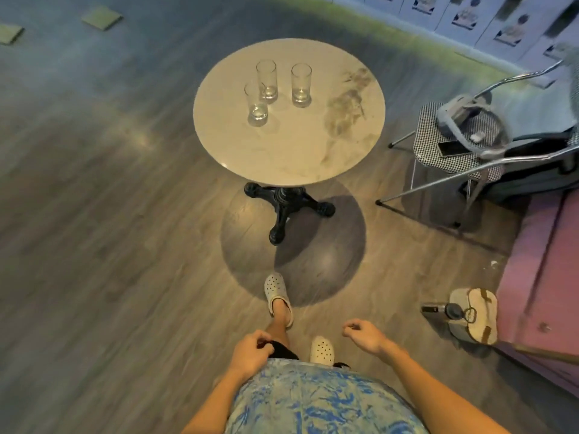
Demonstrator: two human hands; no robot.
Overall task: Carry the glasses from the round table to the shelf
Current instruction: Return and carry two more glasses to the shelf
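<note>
Three clear glasses stand upright on the round marble table (291,151): a front-left glass (257,104), a tall back-left glass (267,79) and a back-right glass (301,85). They cluster on the table's far left part. My left hand (250,353) and my right hand (365,336) hang low in front of my body, well short of the table, fingers loosely curled and holding nothing. No shelf is in view.
The table rests on a black cast-iron foot (286,203). A metal chair (463,142) with a checked seat, a bag and a phone stands to the right. A purple bench (545,270) and a bag on the floor (473,314) are at the right. Wooden floor stretches to the left.
</note>
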